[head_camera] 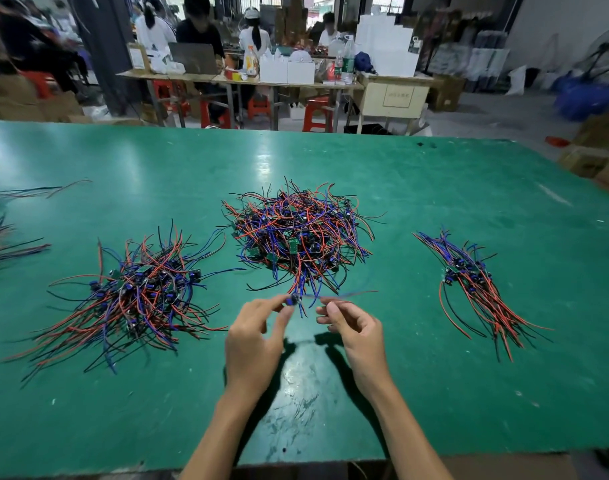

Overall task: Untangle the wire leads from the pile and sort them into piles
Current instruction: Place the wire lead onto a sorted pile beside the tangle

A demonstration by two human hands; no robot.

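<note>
Green surface (88, 161), mid-task.
- Centre tangle (298, 233): big, unsorted; bulk of work left.
- Left pile (136, 292): sorted, loose, approx. as large.
- Right pile (476, 285): sorted, smaller, leads aligned.
- Lead in hand (293, 300): just below centre tangle. Left hand (253, 344) pinches its blue component; right hand (351, 329) pinches its wires.
Est. under half done.

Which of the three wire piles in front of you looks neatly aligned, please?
The right pile: its leads lie roughly parallel, unlike the jumbled centre pile and looser left pile.
</note>
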